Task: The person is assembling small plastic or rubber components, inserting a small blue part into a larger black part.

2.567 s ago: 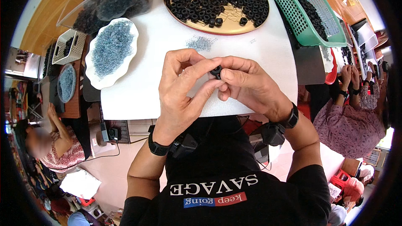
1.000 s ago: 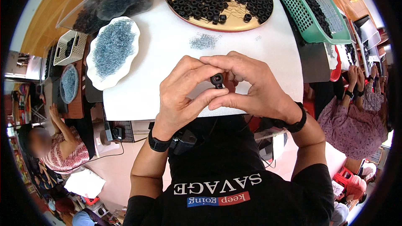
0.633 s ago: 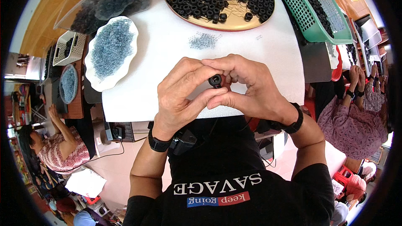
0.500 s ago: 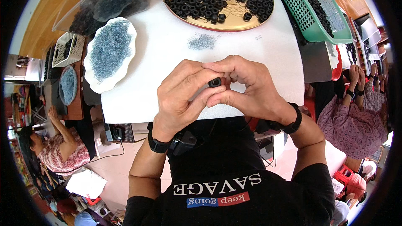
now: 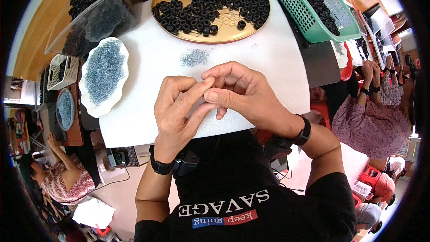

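Observation:
Over the near part of a white foam sheet (image 5: 148,121), my left hand (image 5: 179,107) and my right hand (image 5: 244,96) meet at the fingertips. The left thumb and index finger point toward the right hand, closed in a pinch. My right thumb and fingers curl in against the left fingertips. Whatever they pinch is hidden behind the fingers. Just beyond the hands, a small pile of clear bluish bits (image 5: 195,57) lies on the sheet. A round gold tray (image 5: 224,28) farther off holds many small black ring-shaped parts (image 5: 197,15).
At left a scalloped white dish (image 5: 121,92) holds more bluish bits, with a clear plastic bin (image 5: 67,33) of black parts behind it. A green basket (image 5: 309,24) stands at far right. Other people (image 5: 67,166) sit at both sides.
The black ring-shaped part seen between my fingers has gone out of sight. My right fingers have shifted against the left ones. The view has turned slightly, moving the tray leftward.

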Motion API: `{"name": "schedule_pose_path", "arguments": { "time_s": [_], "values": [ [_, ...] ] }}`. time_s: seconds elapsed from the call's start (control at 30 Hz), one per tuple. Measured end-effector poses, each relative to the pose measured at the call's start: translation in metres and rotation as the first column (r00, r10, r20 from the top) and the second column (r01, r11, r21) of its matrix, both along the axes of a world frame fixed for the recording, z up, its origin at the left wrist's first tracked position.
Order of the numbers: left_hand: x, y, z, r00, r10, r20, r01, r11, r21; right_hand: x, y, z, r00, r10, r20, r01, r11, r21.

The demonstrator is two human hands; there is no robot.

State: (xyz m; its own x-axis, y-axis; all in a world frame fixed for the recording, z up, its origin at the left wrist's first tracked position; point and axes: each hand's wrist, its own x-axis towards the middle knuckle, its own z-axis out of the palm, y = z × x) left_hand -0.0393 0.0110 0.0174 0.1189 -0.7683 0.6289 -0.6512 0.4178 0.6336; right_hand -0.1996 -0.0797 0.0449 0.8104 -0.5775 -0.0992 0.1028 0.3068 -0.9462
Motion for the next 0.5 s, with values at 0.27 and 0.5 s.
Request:
{"name": "schedule_pose_path", "arguments": {
  "time_s": [0.27, 0.5],
  "values": [
    [0.008, 0.001, 0.002, 0.974, 0.102, -0.202, -0.065, 0.981, 0.180, -0.065, -0.080, 0.047, 0.898, -0.441, -0.006, 0.303, 0.627, -0.718],
    [0.010, -0.003, -0.003, 0.930, 0.117, -0.348, -0.022, 0.964, 0.267, -0.128, -0.164, 0.089, 0.559, -0.804, 0.203, 0.121, -0.163, -0.979]
  ]
}}
